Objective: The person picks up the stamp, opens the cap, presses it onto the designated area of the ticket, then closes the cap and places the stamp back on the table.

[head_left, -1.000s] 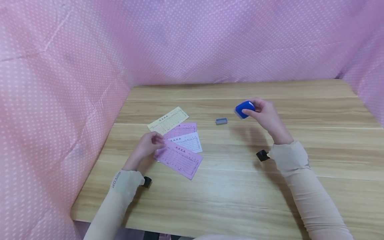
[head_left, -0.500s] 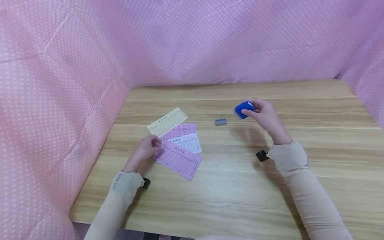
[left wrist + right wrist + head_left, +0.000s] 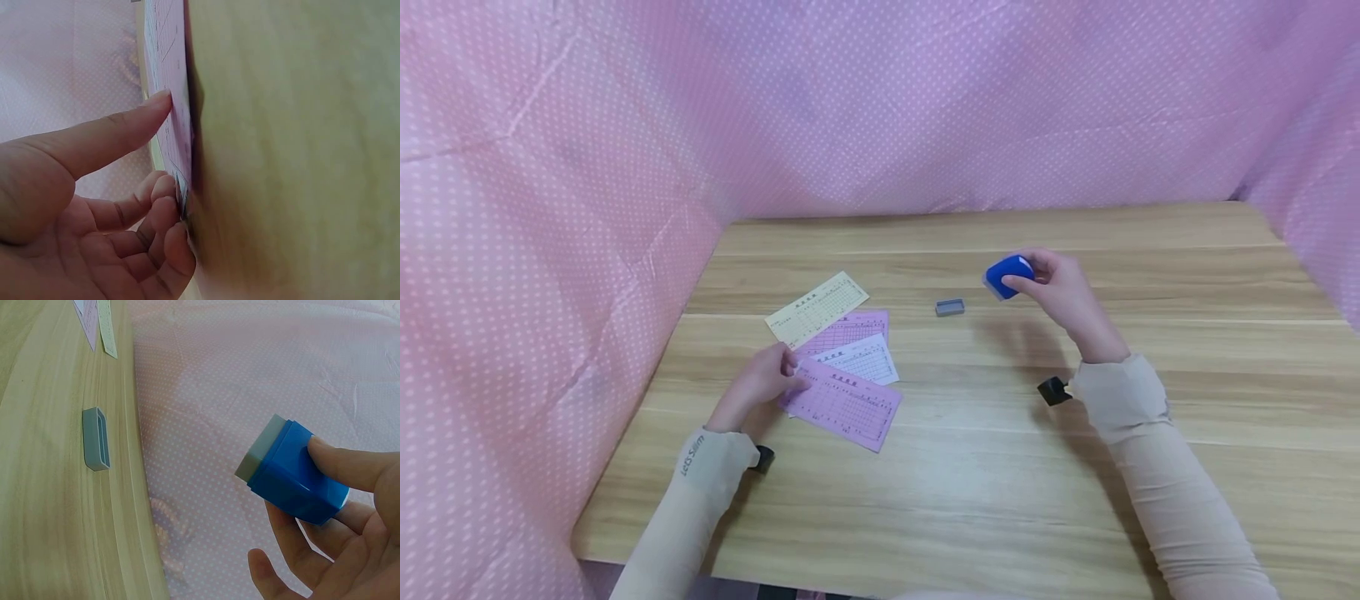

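My left hand (image 3: 760, 379) is at the left end of the front pink printed slip (image 3: 844, 406). In the left wrist view its thumb (image 3: 147, 119) lies on the slip's face, while the curled fingers meet the paper's edge. Behind that slip, partly overlapping, lie a white slip (image 3: 872, 360), another pink slip (image 3: 855, 330) and a yellow slip (image 3: 818, 307). My right hand (image 3: 1067, 292) grips a blue stamp (image 3: 297, 472) above the table, its grey base tilted down to the left. To its left a small grey stamp cap (image 3: 950, 307) lies hollow side up.
The wooden table (image 3: 970, 500) carries everything. Pink dotted cloth (image 3: 925, 108) hangs behind it and along its left side. A small black device (image 3: 1054, 391) is fixed at the right sleeve cuff, and another (image 3: 763, 459) at the left.
My left hand has shifted slightly down, and the front pink slip and white slip have slid a little left. My right hand keeps the stamp at nearly the same spot.
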`<move>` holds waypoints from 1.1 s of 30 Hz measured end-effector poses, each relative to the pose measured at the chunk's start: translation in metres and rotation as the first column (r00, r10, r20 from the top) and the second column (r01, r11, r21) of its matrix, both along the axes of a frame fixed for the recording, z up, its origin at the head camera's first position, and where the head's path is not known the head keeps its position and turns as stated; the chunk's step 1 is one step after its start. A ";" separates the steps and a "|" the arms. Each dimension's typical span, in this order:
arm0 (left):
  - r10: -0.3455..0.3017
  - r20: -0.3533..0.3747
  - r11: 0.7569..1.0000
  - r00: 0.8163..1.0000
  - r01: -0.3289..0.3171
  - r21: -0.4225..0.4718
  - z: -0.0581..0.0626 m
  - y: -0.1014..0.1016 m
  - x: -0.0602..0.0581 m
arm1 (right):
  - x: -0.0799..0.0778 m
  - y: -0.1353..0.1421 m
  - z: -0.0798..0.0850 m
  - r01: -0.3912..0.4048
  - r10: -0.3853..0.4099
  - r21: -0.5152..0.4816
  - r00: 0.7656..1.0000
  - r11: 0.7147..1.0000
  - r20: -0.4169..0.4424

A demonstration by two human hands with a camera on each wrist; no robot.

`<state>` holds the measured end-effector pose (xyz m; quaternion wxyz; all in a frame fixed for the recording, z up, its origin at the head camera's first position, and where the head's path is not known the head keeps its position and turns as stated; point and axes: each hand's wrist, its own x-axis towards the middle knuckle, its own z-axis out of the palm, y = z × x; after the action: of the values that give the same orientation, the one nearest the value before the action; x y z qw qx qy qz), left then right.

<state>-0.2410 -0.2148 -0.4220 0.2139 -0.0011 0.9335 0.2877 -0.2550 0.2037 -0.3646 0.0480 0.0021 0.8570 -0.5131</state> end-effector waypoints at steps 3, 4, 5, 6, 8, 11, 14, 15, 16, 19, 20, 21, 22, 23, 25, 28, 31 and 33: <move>0.008 0.006 1.000 1.000 -0.007 -0.008 0.000 -0.001 0.000 | -0.001 0.000 0.000 0.001 -0.001 -0.003 1.000 1.000 -0.001; 0.012 0.010 1.000 1.000 -0.012 -0.006 0.000 -0.001 0.001 | -0.001 0.000 0.000 0.002 -0.002 -0.002 1.000 1.000 -0.001; 0.017 0.014 1.000 1.000 -0.017 -0.005 0.000 -0.001 0.001 | -0.001 0.000 0.000 0.002 -0.002 -0.001 1.000 1.000 -0.002; 0.020 0.020 1.000 1.000 -0.020 -0.001 0.001 -0.001 0.002 | -0.001 0.000 0.000 0.002 -0.002 -0.001 1.000 1.000 -0.002; 0.028 0.033 1.000 0.999 -0.028 0.012 0.001 -0.002 0.004 | 0.000 0.000 -0.001 0.000 0.000 0.002 1.000 1.000 -0.003; 0.025 0.039 1.000 0.999 -0.025 0.015 0.001 -0.002 0.006 | 0.000 0.000 -0.001 -0.004 0.004 0.004 1.000 1.000 0.000; 0.014 0.026 1.000 1.000 -0.014 -0.001 0.000 -0.002 0.007 | 0.001 0.000 -0.002 -0.006 0.006 0.002 1.000 1.000 0.008; 0.015 0.027 1.000 1.000 -0.015 0.000 0.000 -0.002 0.007 | 0.001 0.000 -0.002 -0.007 0.007 0.000 1.000 1.000 0.010; 0.020 0.028 1.000 0.999 -0.020 0.003 0.000 -0.002 0.008 | 0.001 -0.001 -0.002 -0.008 0.008 0.001 1.000 1.000 0.010; 0.040 0.034 0.999 0.999 -0.041 0.034 0.000 -0.002 0.010 | 0.002 -0.001 -0.002 -0.008 0.008 -0.001 1.000 1.000 0.006; 0.047 0.037 0.998 0.998 -0.049 0.048 0.000 -0.002 0.010 | 0.002 -0.001 -0.002 -0.010 0.010 0.000 1.000 1.000 0.002; 0.050 0.032 0.997 0.998 -0.052 0.057 0.000 -0.002 0.011 | 0.002 -0.001 -0.002 -0.011 0.011 0.001 1.000 1.000 -0.002; 0.052 0.028 0.997 0.998 -0.054 0.061 0.001 -0.002 0.011 | 0.003 -0.001 -0.002 -0.011 0.011 0.000 1.000 1.000 -0.002; 0.050 0.023 0.997 0.998 -0.051 0.063 0.001 -0.002 0.011 | 0.003 -0.001 -0.002 -0.012 0.012 0.000 1.000 1.000 -0.005; 0.049 0.014 0.997 0.999 -0.050 0.055 0.001 -0.001 0.011 | 0.003 -0.001 -0.002 -0.014 0.014 0.004 1.000 1.000 -0.008; 0.041 0.006 0.999 0.999 -0.041 0.035 0.001 -0.001 0.011 | 0.003 0.000 -0.001 -0.014 0.014 0.006 1.000 1.000 -0.012; 0.035 0.002 0.999 0.999 -0.035 0.026 0.002 0.000 0.010 | 0.003 0.000 0.001 -0.013 0.014 0.012 1.000 1.000 -0.019; 0.034 -0.001 0.999 0.999 -0.034 0.022 0.003 0.000 0.010 | 0.004 0.001 0.001 -0.012 0.012 0.015 1.000 1.000 -0.023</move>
<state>-0.2314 -0.2147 -0.4194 0.2081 -0.0145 0.9304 0.3015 -0.2515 0.2043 -0.3632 0.0412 -0.0084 0.8611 -0.5067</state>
